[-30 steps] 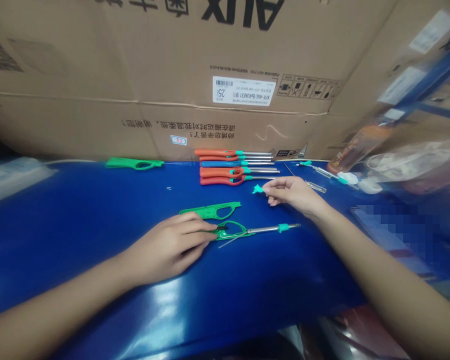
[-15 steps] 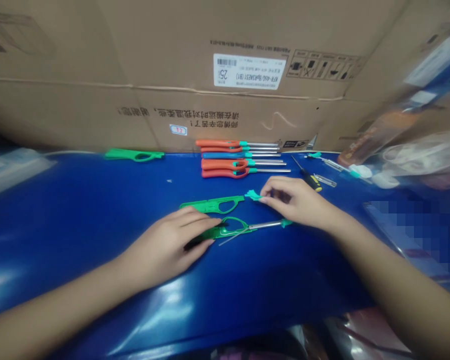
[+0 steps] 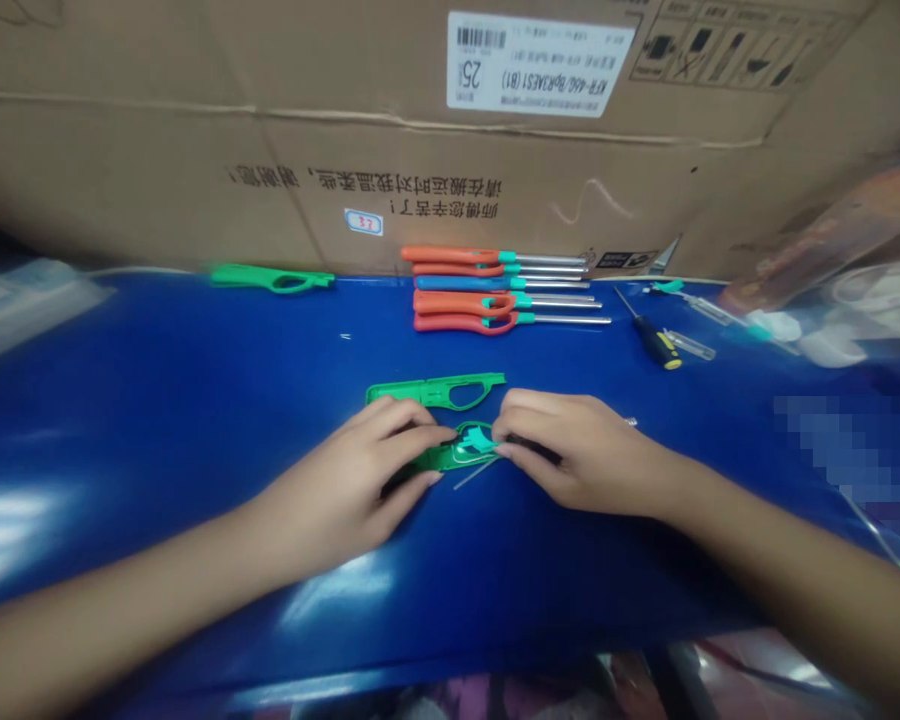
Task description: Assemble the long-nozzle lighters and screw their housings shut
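Note:
My left hand (image 3: 364, 465) grips the rear of an open green lighter shell half (image 3: 442, 461), with its thumb and fingers on either side. My right hand (image 3: 581, 450) pinches a small teal plastic piece (image 3: 478, 440), perhaps a trigger, over the finger loop of that half. A thin rod (image 3: 474, 474) sticks out at an angle below the loop. The metal tube at the front of the half is mostly covered by my right hand. Just behind lies the other green shell half (image 3: 433, 391), its hollow side showing.
Several assembled long lighters (image 3: 461, 322) with orange, red and blue handles lie in a row against a cardboard box (image 3: 195, 210). Another green shell piece (image 3: 262, 279) is at the back left. A screwdriver (image 3: 658, 345) and small clear parts lie at the right.
My right hand has brought the teal piece down and left, from in front of the rear shell half to over the held half's loop. My left hand keeps its grip. The view has tilted downward.

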Demonstrator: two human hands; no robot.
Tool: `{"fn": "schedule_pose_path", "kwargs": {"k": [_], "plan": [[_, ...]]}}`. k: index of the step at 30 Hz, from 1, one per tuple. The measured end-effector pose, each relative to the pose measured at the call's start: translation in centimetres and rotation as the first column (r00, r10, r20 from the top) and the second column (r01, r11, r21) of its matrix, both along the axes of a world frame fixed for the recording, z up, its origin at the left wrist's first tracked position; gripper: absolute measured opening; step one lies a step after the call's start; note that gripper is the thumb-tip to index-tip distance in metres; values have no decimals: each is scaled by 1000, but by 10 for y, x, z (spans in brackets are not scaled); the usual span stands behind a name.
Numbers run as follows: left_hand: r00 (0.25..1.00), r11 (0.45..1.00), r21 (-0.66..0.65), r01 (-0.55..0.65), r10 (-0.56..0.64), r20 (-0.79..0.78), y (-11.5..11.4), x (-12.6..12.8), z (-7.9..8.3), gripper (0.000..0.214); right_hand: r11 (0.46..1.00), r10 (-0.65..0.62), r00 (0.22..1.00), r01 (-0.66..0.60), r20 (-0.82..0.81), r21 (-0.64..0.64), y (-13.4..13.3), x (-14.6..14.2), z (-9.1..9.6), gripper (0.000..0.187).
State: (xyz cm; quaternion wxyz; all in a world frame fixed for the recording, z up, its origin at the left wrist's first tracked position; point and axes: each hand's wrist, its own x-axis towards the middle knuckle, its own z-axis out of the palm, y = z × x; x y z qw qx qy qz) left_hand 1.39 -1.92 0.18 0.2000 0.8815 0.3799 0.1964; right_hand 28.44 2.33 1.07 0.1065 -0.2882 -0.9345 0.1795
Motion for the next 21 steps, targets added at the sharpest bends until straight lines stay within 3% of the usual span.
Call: {"fn": "schedule_pose_path", "kwargs": {"k": [21], "plan": [[1000, 994, -112, -8, 10, 11, 1, 1, 1, 32, 981, 109, 989, -90, -103, 175, 4, -2, -12, 27]]}}
